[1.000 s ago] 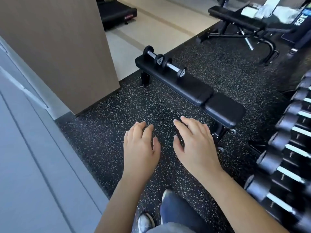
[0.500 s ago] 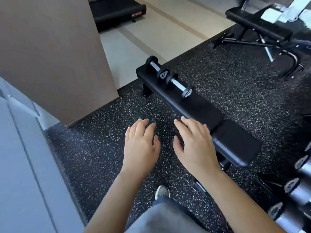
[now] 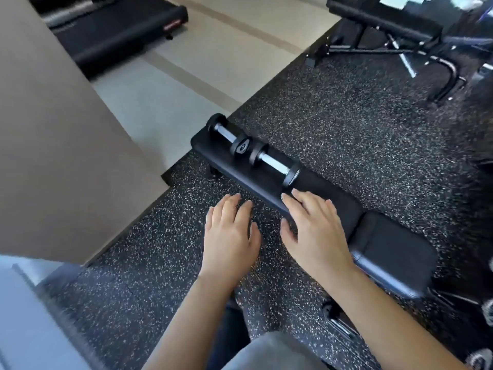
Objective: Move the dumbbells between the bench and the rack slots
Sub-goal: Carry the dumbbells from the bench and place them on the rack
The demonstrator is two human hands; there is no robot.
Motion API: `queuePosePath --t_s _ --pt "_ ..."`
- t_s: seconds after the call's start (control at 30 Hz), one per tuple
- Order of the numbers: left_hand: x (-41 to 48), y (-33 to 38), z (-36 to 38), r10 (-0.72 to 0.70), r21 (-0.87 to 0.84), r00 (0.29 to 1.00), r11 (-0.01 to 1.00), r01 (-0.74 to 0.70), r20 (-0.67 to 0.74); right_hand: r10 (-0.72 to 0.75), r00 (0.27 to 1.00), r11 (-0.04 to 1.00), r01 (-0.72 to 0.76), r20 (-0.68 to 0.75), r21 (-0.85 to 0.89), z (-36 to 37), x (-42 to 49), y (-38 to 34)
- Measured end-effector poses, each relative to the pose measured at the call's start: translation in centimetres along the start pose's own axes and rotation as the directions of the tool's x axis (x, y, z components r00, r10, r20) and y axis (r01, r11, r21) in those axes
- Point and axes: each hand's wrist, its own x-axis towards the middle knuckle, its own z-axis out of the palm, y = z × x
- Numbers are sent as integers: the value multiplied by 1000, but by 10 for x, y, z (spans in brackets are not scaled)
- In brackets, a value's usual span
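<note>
Two small black dumbbells with chrome handles lie end to end along the far part of a black padded flat bench [image 3: 394, 249]. The farther dumbbell [image 3: 225, 133] is near the bench's far end; the nearer dumbbell [image 3: 274, 165] lies just beyond my right fingertips. My right hand [image 3: 314, 231] hovers palm down over the bench's middle, empty, fingers apart. My left hand [image 3: 230, 236] hovers palm down over the floor left of the bench, also empty. The rack is almost out of view; only blurred dumbbell ends show at the right edge.
A brown wall panel [image 3: 61, 142] stands at the left. A second black bench [image 3: 386, 20] with a metal frame is at the far right, a treadmill base [image 3: 114, 33] at the far left. Speckled rubber flooring [image 3: 360, 124] surrounds the bench. My knee shows at the bottom.
The view has moved closer to the bench and turned left, so the rack has slid out on the right. Both hands have come forward; the right one now reaches over the bench.
</note>
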Motion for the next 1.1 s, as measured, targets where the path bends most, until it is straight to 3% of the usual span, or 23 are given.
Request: queuePosePath --t_s 0.23,0.47,0.6,1.1 --pt "139 -84 13 147 29 985 988 -150 89 140 989 988 -144 -52 -60 48 128 -13" --pt "247 -117 48 269 -92 941 962 -255 205 298 953 950 -302 -52 -81 91 197 18" --pt "314 -118 77 345 -52 908 938 -343 237 402 913 910 -406 -66 -86 112 244 58" --pt "437 -138 214 454 -95 716 871 -482 530 500 865 863 -495 34 -103 230 339 151"
